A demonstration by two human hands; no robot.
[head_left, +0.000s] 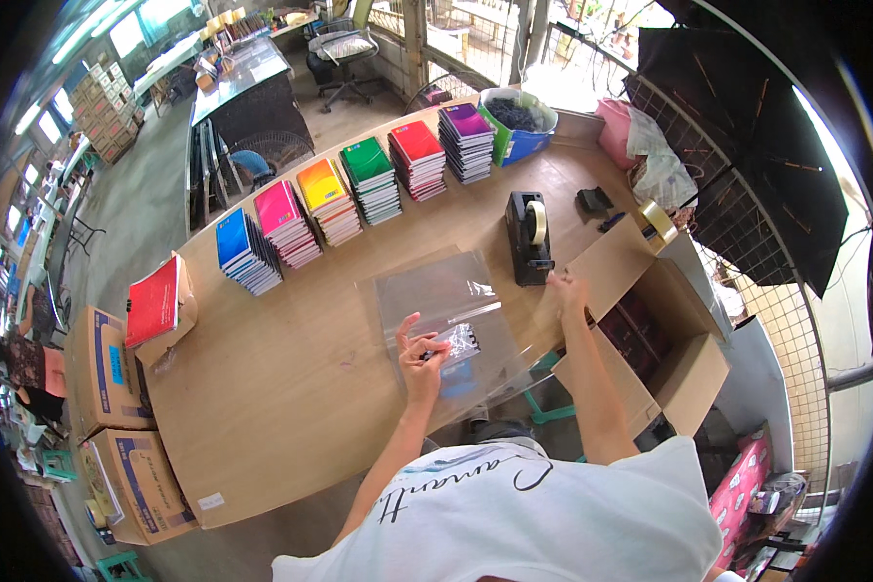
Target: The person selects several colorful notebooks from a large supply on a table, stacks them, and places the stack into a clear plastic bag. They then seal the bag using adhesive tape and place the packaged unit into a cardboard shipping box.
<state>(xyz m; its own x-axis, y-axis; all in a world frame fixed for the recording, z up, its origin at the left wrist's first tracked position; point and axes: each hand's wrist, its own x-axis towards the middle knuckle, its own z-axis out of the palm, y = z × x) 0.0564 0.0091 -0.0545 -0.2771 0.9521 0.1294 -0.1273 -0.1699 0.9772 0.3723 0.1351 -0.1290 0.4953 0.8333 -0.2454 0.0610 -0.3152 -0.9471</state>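
Note:
Over the near middle of the table, my left hand (422, 361) pinches a small shiny clear packet (462, 339) with dark marks along its edge; its upper fingers are raised. Beneath it lie large clear plastic sheets or bags (422, 286), partly overhanging the front edge. My right hand (567, 291) is closed at the front end of a black tape dispenser (520, 238), which carries a pale tape roll (536, 223). What those fingers pinch is too small to make out.
Several notebook stacks, among them a green one (366, 165), line the far edge. A blue-green bin (517, 126) stands behind. An open carton (684, 335) holds dark red items at right, near a clear tape roll (658, 221). A red booklet (153, 301) lies at left.

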